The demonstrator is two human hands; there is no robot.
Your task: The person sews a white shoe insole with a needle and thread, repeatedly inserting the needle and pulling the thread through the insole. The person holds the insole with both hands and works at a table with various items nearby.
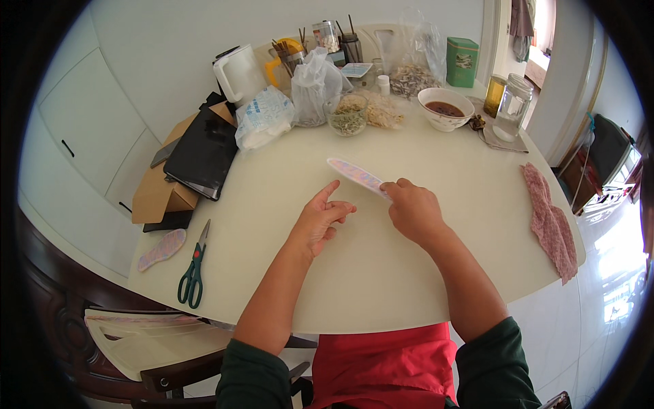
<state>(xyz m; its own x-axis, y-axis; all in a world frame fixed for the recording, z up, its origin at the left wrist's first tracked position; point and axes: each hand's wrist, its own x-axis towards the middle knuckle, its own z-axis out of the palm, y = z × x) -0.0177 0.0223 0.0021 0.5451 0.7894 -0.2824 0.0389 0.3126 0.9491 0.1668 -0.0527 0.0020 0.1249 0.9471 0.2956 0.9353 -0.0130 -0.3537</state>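
My right hand [416, 207] grips one end of a shoe insole [357, 176] with a pastel pattern and a white edge. The insole is tilted above the cream tabletop [368, 286], its far end pointing up and left. To its left, my left hand [324, 217] is apart from it, index finger extended, with nothing in its grasp. A second insole [162, 249] in a similar pattern lies flat at the table's left edge. Beside that one rest scissors [194, 271] with dark green handles, blades pointing away from me.
Along the back stand a white kettle [240, 74], plastic bags [317, 82], a glass bowl [347, 115], a bowl of brown liquid [445, 108] and a glass jar [512, 107]. A black folder [204, 151] leans on a cardboard box [148, 202]. A pink cloth [549, 222] lies right.
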